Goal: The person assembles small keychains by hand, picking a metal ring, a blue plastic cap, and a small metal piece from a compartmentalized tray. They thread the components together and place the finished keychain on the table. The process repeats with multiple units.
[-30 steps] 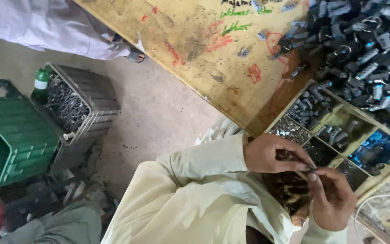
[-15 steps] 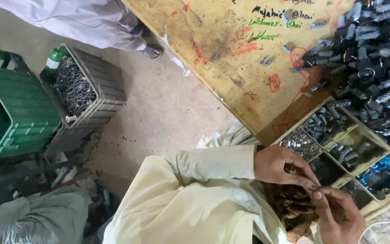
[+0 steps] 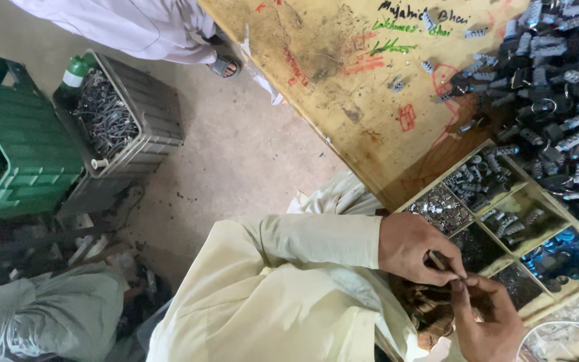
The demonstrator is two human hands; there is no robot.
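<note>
My left hand (image 3: 415,248), in a cream sleeve, pinches a small dark metal part (image 3: 439,259) between thumb and fingers. My right hand (image 3: 492,323) comes up from below, and its fingertips meet the same part. Both hands hover over a wooden tray (image 3: 529,190) split into compartments of small metal pieces. Directly beneath my hands lies a heap of brownish parts (image 3: 430,310), partly hidden by them.
A yellow wooden board (image 3: 343,80) with scribbles carries a big pile of dark metal parts (image 3: 557,80) at the right. On the concrete floor stand a green crate (image 3: 15,154) and a grey box of metal scrap (image 3: 112,121). Another person's sandalled foot (image 3: 226,66) is at the top.
The view has shifted, so the floor boxes and board sit lower in frame. My hands stay together on the small part, with only slight finger movement.
</note>
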